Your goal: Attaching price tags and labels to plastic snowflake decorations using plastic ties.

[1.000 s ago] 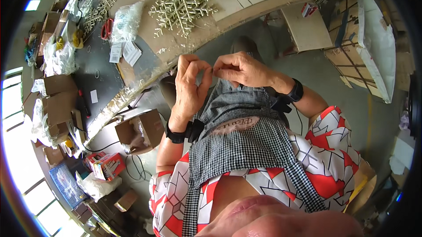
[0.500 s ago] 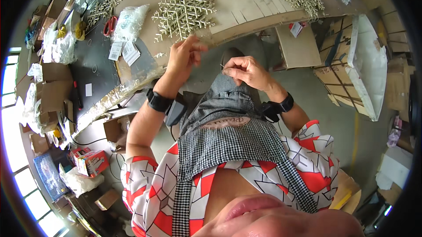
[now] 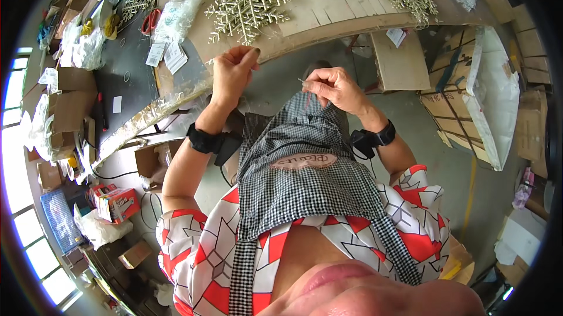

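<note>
Left hand point(image 3: 231, 72) raised, fingertips pinched together near the snowflake point(image 3: 247, 6); right hand point(image 3: 329, 86) pinching a needle point(image 3: 303, 81) above the apron point(image 3: 305, 158).

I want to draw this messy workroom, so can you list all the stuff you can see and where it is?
glitter snowflakes: three or more, gold, on the bench top
scissors: one, red handles, bench left
clear bags: several, whitish, bench left
cardboard boxes: many, brown, left side and right floor
small box: one, red, lower left
apron: one, black-white check, on the person
wristbands: two, black, both wrists
left hand: raised by the bench edge, fingers pinched
right hand: pinching something thin above the apron
</note>
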`<control>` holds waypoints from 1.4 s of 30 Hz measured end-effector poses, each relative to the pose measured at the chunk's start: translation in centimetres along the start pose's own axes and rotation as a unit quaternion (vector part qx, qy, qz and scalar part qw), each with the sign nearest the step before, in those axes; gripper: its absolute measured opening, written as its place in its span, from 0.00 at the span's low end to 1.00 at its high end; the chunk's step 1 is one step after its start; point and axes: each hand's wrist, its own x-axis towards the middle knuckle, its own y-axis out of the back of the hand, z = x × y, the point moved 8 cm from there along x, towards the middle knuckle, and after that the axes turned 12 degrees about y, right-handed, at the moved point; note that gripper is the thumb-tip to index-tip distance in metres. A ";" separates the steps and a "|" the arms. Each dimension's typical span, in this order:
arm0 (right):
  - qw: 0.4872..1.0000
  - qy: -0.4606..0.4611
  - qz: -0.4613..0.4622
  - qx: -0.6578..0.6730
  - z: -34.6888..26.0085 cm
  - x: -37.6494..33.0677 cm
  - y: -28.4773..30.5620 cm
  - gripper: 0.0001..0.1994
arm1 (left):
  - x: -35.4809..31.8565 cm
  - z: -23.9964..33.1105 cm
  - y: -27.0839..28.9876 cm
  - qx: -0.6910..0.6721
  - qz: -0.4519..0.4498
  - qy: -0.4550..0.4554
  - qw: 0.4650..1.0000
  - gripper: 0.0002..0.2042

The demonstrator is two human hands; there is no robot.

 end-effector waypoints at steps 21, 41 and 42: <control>0.999 -0.037 0.006 -0.021 2.2 0.0 -0.6 0.09 | -0.9 4.4 8.3 0.326 0.262 -0.245 0.875 0.08; 0.999 -0.046 -0.004 -0.018 2.5 0.4 -1.5 0.08 | -1.3 -4.7 5.9 -0.051 -0.068 0.106 0.991 0.09; 0.999 -0.041 -0.015 -0.024 2.0 1.1 -2.2 0.08 | -1.1 -6.4 6.2 -0.073 -0.067 0.119 0.988 0.09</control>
